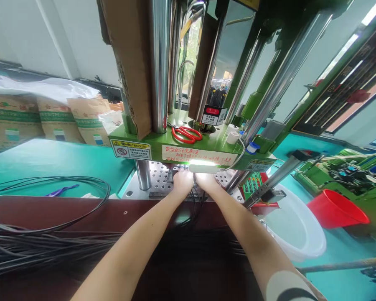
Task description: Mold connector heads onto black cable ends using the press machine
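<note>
Both my hands reach under the green press machine (156, 146) onto its perforated metal bed (158, 177). My left hand (182, 182) and my right hand (207, 181) lie side by side, fingers curled down, brightly lit by a small lamp (203, 168) just above them. Thin black cables (194, 200) run back from between my hands toward me. Whether the fingers pinch the cable ends is hidden by glare.
A bundle of black cables (34, 246) lies on the dark brown bench at left. Red scissors (185, 133) rest on the machine's green plate. A white basin (296, 228) and a red bucket (335, 209) stand at right. Paper sacks (37, 119) line the back left.
</note>
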The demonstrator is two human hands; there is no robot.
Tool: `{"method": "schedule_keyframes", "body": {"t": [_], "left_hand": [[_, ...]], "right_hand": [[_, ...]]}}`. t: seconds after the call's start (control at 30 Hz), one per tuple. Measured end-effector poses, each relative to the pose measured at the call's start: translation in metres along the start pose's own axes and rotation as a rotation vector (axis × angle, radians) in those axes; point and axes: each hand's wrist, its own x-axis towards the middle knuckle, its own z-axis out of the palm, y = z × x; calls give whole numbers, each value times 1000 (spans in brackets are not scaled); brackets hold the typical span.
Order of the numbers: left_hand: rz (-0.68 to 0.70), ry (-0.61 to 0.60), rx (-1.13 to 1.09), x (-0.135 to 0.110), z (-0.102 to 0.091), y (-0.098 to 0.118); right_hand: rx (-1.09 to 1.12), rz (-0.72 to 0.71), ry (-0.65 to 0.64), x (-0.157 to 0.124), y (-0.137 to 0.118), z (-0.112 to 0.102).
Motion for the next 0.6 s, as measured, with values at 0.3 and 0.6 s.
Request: {"method": "schedule_keyframes", "body": {"t": [0.3,0.6], "left_hand": [[7,67,-7,2,2,-1],[-8,102,8,7,6,1]], "right_hand": [[-49,-62,31,3,-5,-4],[-21,-62,102,7,0,10]]}}
